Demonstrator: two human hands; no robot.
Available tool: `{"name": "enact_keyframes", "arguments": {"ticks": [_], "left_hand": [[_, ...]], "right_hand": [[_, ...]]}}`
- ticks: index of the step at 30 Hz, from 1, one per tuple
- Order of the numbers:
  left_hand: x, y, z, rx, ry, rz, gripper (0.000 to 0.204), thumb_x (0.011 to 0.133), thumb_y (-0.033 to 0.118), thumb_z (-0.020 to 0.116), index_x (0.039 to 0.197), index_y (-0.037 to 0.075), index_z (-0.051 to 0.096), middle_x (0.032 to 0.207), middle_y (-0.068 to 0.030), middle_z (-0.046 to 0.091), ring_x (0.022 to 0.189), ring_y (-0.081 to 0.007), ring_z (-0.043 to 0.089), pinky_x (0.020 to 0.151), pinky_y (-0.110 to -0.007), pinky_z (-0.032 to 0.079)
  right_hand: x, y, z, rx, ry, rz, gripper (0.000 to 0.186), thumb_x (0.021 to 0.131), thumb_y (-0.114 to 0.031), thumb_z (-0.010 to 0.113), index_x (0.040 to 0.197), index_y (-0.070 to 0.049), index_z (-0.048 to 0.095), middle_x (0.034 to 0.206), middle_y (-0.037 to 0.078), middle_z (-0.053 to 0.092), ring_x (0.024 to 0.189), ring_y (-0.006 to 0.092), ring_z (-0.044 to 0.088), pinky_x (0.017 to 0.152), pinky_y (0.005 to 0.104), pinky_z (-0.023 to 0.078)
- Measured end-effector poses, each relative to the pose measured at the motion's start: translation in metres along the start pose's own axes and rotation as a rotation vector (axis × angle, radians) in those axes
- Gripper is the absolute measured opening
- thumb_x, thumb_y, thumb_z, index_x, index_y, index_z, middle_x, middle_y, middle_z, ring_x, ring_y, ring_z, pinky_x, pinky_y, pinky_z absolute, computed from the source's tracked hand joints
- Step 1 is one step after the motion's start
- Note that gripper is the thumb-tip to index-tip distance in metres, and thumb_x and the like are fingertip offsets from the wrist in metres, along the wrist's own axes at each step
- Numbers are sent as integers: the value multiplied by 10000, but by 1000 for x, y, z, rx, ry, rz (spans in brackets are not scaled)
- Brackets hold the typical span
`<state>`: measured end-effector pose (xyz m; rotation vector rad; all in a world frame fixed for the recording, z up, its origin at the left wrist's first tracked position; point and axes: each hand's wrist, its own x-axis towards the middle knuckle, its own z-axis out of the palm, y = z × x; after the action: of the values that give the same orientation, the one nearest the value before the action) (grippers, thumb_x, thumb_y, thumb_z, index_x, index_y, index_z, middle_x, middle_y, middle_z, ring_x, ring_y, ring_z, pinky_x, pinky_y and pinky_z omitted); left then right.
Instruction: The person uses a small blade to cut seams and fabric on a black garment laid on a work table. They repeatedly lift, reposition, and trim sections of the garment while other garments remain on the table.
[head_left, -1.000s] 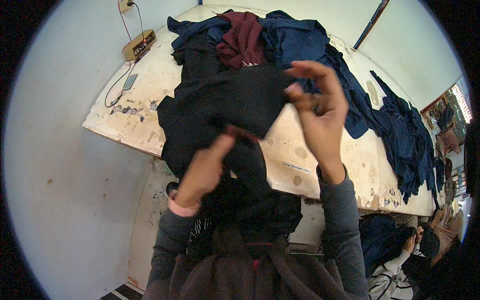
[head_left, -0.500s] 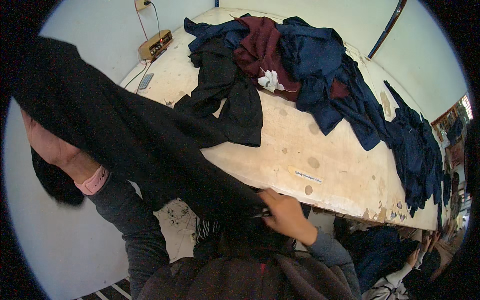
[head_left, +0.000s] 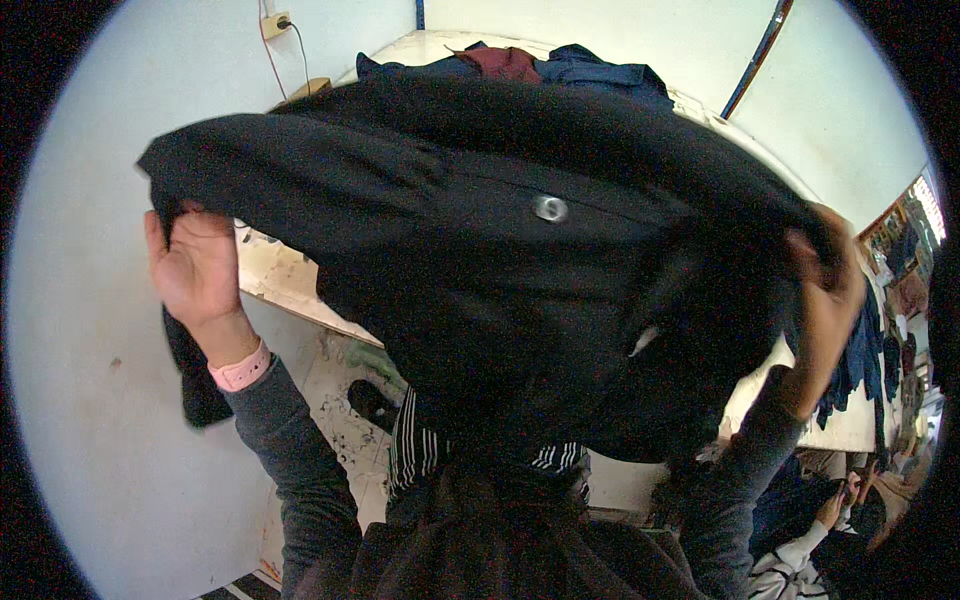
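A large black garment (head_left: 520, 280) is stretched in the air between my hands, over the near side of the table. A small round whitish disc (head_left: 549, 208) shows on its upper middle. At the left end my left hand (head_left: 200, 265), with a pink wristband below it, holds the cloth up; its palm shows and the fingertips go into the fabric. My right hand (head_left: 828, 300), smeared by motion, grips the garment's right end. Part of the cloth hangs down behind my left wrist. Most of the table top is hidden behind the garment.
On the far side of the pale table (head_left: 395, 50) lie dark blue cloth (head_left: 610, 75) and maroon cloth (head_left: 500, 63). More dark blue cloth (head_left: 855, 350) drapes over the right side. A plugged wall socket (head_left: 277, 25) is at upper left. Another person's hands (head_left: 835, 505) show at lower right.
The black garment has been raised and spread wide across the view. My right hand has gone from low centre up to the far right; my left hand has shifted right.
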<state>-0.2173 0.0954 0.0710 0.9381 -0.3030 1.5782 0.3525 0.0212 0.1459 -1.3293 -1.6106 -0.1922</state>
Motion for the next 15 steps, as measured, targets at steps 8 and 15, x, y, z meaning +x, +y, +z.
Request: {"name": "enact_keyframes", "arguments": {"ticks": [8,15], "left_hand": [[-44,-54,-28,290,904,-104,639,1003,388,480,1438,-64,363,1437,-265,477,1322,-329,512,1013,-438,492],[-91,-156,62,52,429,-473,576,1017,313,448,1496,7,353,1422,-219,514,1186,-316,589,997,-410,485]], "right_hand": [[-50,13,74,141,-436,59,378,738,-67,827,1084,-54,676,1113,63,661,1028,173,641,640,264,492],[-87,-8,126,-144,-625,-23,601,678,-211,872,1169,-92,545,1155,119,553,914,315,665,709,408,539]]}}
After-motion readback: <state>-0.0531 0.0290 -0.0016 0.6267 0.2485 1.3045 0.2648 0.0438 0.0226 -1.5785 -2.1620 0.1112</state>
